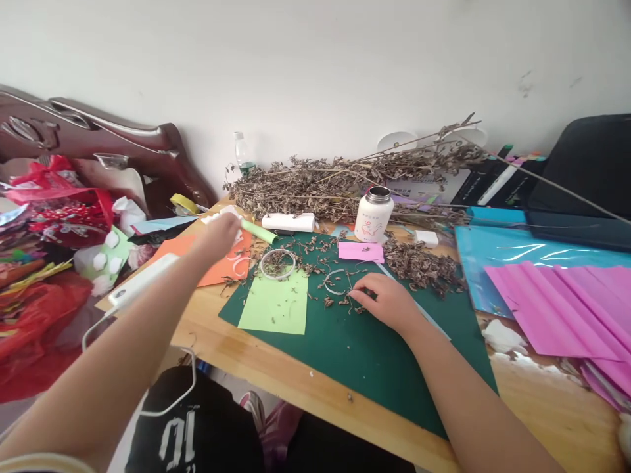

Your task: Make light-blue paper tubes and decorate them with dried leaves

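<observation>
My left hand [223, 234] reaches over the back left of the table, beside a rolled light green paper [260, 232] and some white material [229, 210]. Its fingers are hidden behind the hand. Low over the green cutting mat [365, 348], my right hand [384, 299] pinches a small dried plant sprig [351, 292]. A clear curved strip [333, 282] lies just left of these fingers. Further left, a pale ring [261, 266] rests partly on a light green sheet [274, 305], with crumbled leaves in and around it.
Dried plant stalks [305, 187] lie along the wall behind a white open bottle [374, 215]. A leaf heap [424, 266] sits on the mat's right. Pink crepe paper [562, 315] covers the right side. A white power bank [142, 279] with a cable lies at the left edge.
</observation>
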### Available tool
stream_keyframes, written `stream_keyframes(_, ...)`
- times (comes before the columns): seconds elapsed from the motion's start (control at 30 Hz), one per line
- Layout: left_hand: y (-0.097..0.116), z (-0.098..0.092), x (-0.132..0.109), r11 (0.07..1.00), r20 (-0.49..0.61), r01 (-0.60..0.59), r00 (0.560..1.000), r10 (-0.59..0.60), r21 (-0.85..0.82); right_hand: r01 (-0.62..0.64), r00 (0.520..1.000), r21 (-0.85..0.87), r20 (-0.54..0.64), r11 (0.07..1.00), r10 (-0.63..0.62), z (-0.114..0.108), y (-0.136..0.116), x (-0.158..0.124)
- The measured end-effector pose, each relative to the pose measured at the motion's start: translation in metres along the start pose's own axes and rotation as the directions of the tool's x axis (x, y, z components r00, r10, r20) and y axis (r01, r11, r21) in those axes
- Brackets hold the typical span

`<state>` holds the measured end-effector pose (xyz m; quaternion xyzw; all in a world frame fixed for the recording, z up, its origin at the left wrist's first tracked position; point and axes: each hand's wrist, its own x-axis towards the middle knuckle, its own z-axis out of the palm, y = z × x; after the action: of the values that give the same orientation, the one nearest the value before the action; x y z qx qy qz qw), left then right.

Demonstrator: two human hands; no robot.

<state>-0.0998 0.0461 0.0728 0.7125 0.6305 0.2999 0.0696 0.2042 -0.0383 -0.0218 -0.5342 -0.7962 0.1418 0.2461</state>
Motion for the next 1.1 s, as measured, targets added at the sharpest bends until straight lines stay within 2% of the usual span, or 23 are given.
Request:
stream_keyframes(0.03, 0.015, 0.011, -0.012, 0.997, 0.116, -0.073, 0.991, 0.071, 0.013, 0.052, 0.998, -0.007, 0.023, 0.999, -0.052, 0.001, -0.001, 0.000)
stream_keyframes(0.07, 0.030, 0.024, -0.024, 0.989, 0.227, -0.145, 0.964, 0.140, 0.006, 0.097, 0.995, -0.026, 0.040, 0.995, -0.096, 0.002, -0.002, 0.000)
stream_keyframes(0.13, 0.058, 0.048, -0.046, 0.965, 0.380, -0.259, 0.889, 0.254, -0.040, 0.152, 0.986, -0.097, 0.076, 0.984, -0.145, 0.004, -0.004, -0.001)
stream_keyframes(0.17, 0.070, 0.058, -0.055, 0.919, 0.506, -0.391, 0.785, 0.358, -0.045, 0.167, 0.984, -0.144, 0.092, 0.975, -0.154, 0.004, -0.005, -0.001)
stream_keyframes(0.2, 0.080, 0.067, -0.061, 0.877, 0.597, -0.481, 0.697, 0.397, -0.021, 0.177, 0.982, -0.193, 0.104, 0.965, -0.159, 0.003, -0.007, -0.001)
stream_keyframes(0.23, 0.087, 0.074, -0.066, 0.847, 0.659, -0.532, 0.645, 0.385, 0.025, 0.183, 0.981, -0.238, 0.109, 0.954, -0.161, 0.002, -0.008, -0.002)
stream_keyframes(0.3, 0.095, 0.083, -0.069, 0.793, 0.714, -0.602, 0.595, 0.369, 0.092, 0.184, 0.982, -0.309, 0.101, 0.933, -0.161, 0.000, -0.011, -0.003)
stream_keyframes(0.4, 0.092, 0.087, -0.067, 0.729, 0.739, -0.669, 0.562, 0.372, 0.143, 0.175, 0.984, -0.343, 0.078, 0.923, -0.158, 0.000, -0.014, -0.003)
stream_keyframes(0.5, 0.082, 0.088, -0.066, 0.731, 0.698, -0.672, 0.579, 0.421, 0.116, 0.155, 0.988, -0.312, 0.057, 0.937, -0.145, 0.001, -0.014, -0.002)
stream_keyframes(0.7, 0.074, 0.089, -0.072, 0.867, 0.493, -0.489, 0.732, 0.470, -0.101, 0.082, 0.997, -0.148, 0.005, 0.986, -0.082, 0.004, -0.011, 0.000)
stream_keyframes(0.8, 0.074, 0.089, -0.075, 0.896, 0.426, -0.409, 0.789, 0.442, -0.171, 0.034, 0.999, -0.064, -0.011, 0.997, -0.035, 0.004, -0.008, -0.001)
stream_keyframes(0.9, 0.075, 0.092, -0.077, 0.907, 0.373, -0.372, 0.827, 0.420, -0.197, -0.005, 0.999, -0.005, -0.040, 1.000, 0.004, 0.006, -0.008, -0.002)
stream_keyframes(1.0, 0.074, 0.096, -0.074, 0.921, 0.333, -0.379, 0.860, 0.387, -0.092, -0.017, 0.995, 0.047, -0.096, 0.999, 0.021, 0.008, -0.009, -0.001)
stream_keyframes(1.1, 0.068, 0.097, -0.059, 0.921, 0.230, -0.344, 0.926, 0.301, 0.180, -0.001, 0.979, 0.029, -0.202, 1.000, 0.007, 0.002, -0.005, -0.002)
